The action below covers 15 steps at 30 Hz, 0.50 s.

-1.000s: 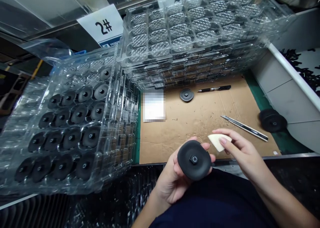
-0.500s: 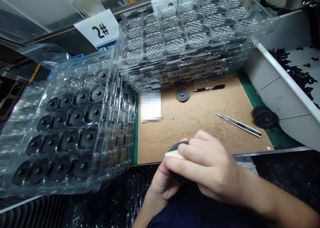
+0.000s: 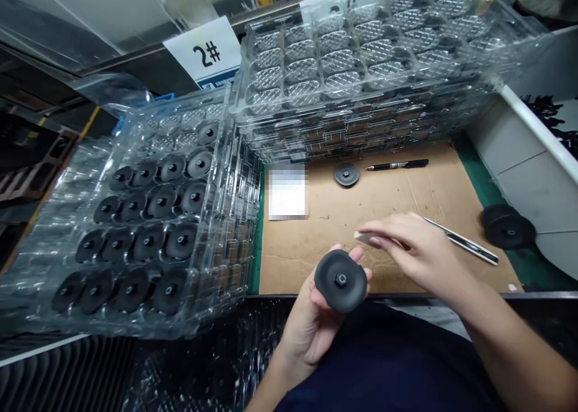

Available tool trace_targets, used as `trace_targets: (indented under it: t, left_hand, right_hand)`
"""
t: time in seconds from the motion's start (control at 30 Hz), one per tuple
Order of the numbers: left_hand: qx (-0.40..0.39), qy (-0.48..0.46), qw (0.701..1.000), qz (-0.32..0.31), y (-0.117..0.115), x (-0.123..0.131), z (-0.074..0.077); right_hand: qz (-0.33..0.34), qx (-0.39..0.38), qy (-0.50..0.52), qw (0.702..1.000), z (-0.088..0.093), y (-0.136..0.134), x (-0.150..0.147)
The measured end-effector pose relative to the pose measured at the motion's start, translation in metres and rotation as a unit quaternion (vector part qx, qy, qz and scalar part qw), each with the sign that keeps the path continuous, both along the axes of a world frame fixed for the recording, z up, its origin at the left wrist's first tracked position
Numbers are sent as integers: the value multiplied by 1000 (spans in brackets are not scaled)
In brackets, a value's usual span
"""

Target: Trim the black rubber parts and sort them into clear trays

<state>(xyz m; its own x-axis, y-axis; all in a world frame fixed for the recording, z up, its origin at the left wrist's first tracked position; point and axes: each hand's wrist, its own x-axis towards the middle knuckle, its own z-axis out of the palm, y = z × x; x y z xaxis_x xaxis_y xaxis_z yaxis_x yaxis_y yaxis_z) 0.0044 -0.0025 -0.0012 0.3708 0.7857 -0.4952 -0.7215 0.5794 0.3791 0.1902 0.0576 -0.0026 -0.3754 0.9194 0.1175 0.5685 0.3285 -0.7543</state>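
Note:
My left hand point(image 3: 311, 324) grips a round black rubber disc point(image 3: 340, 280) with a small hub in its middle, held up facing me at the near edge of the cardboard mat point(image 3: 388, 201). My right hand point(image 3: 410, 249) hovers just right of and above the disc, fingers pinched on a small white wedge-shaped piece point(image 3: 366, 238). To the left stands a clear plastic tray point(image 3: 135, 219) with several black discs seated in its pockets.
A tall stack of empty clear trays point(image 3: 361, 81) fills the back. On the cardboard lie a loose black disc point(image 3: 347, 174), a pen point(image 3: 397, 165), a thin knife point(image 3: 465, 242) and a white card point(image 3: 288, 192). Two stacked black discs point(image 3: 508, 226) rest at right beside a white bin.
My right hand, which covered the disc with the white piece half a second ago, has lifted away to the right, uncovering the disc. The left hand still holds the disc.

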Motion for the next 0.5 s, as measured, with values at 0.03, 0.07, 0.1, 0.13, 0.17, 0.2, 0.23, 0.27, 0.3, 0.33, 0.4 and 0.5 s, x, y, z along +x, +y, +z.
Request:
trace_targets:
  t: [0.03,0.07,0.1,0.13,0.17,0.2,0.23,0.27,0.3,0.33,0.4,0.5]
  left_hand:
    - [4,-13,1000,5,0,-2,0]
    - [8,-24,1000,6,1,-3,-1]
    - [12,-32,999,3,1,-5,-1]
    - [12,-36,999,0,2,-6,-2]
    - [10,-35,999,0,3,-6,-2]
    - [6,-32,999,3,4,-6,-2]
    - [1,-28,1000,6,5,-6,-3]
    - [-3,-24,1000,8,5,-5,-3]
    - [-3,-19,1000,8,6,-4,-3]
    - [-2,-14,1000,9,7,-2,-2]
    - [6,0,1000,17,7,1,-2]
    - [12,31,999,27,6,3,-2]
  right_hand:
    - [-18,-35,-2,999,-15,-4,5]
    - [-30,-65,-3,997,-31,-10,8]
    - [-36,-89,-3,995,-46,-17,11]
    - [-38,-105,-2,994,-59,-24,12]
    - [-36,-116,-1,993,-70,-30,12]
    - [-35,-122,1,992,-75,-34,11]
    - [-38,-126,4,991,-76,-36,10]
    - [-46,-129,7,991,-72,-35,8]
    - [-62,-127,14,990,-62,-33,6]
    - [-85,-117,23,989,-48,-29,2]
    - [-128,-64,53,988,-14,-22,-9]
    - [-69,79,97,990,28,-21,-32]
